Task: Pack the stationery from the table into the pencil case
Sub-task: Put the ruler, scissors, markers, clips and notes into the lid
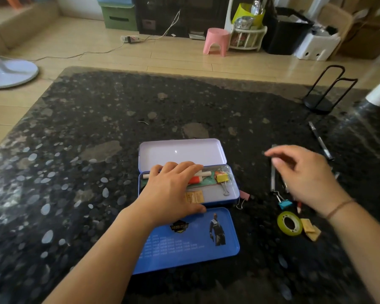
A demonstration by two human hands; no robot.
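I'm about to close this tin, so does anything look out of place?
Yes. A pink binder clip lies on the table against the pencil case's right outer wall, not inside. A lone black pen lies far right, apart from the other stationery.

The counter (97, 119) is dark polished stone, speckled with pale pebble shapes and glossy enough to reflect light. The pencil case (233, 194) looks like painted metal, its inner lid (180, 151) smooth and pale with a sheen. The tape roll (289, 223) is shiny translucent plastic. The binder clip (222, 179) has bright wire handles. The floor (162, 55) is glossy light wood.
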